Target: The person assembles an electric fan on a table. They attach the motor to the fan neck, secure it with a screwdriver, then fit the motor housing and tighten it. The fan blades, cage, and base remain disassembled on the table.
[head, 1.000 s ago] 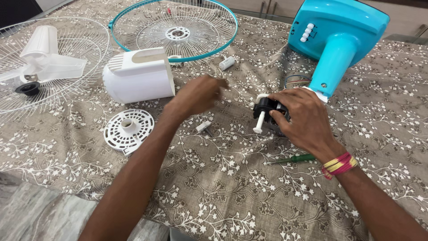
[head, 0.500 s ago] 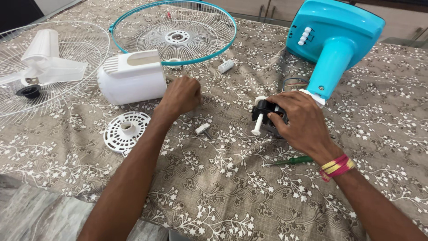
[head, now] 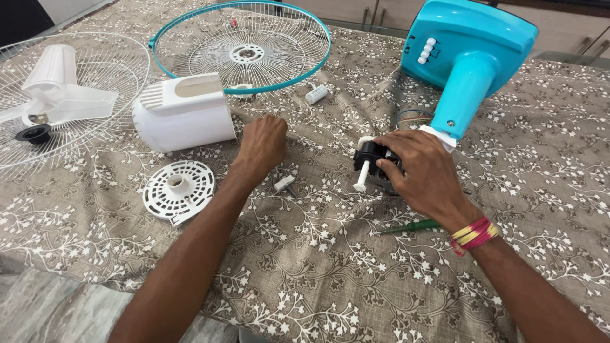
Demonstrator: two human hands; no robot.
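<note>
Overhead, seen from the person's own head, a table spread with a brown cloth patterned in white sprigs held the parts of a dismantled fan. At the far left lay a white wire guard with a white three-bladed fan blade resting on it and a small black cap beside the blade's hub. Next to the right sat a white motor cover, and nearer the viewer a round white vented disc. Behind the cover, at the top centre, lay a second wire guard with a teal rim.

The left hand rested on the cloth just right of the white cover, its fingers curled in towards the palm; whether they pinched anything could not be told. A small white knob piece lay near it, below and to the right, and a small white cylinder lay further back near the teal rim.

Right of centre, the right hand lay over a black fan motor on the cloth, fingers pressed together and wrapped around its body, while a white shaft stuck out towards the viewer. A green-handled screwdriver lay on the cloth just below that wrist, which wore red and yellow thread bands. Behind the hand stood the teal fan base, its neck angled down towards the motor.
</note>
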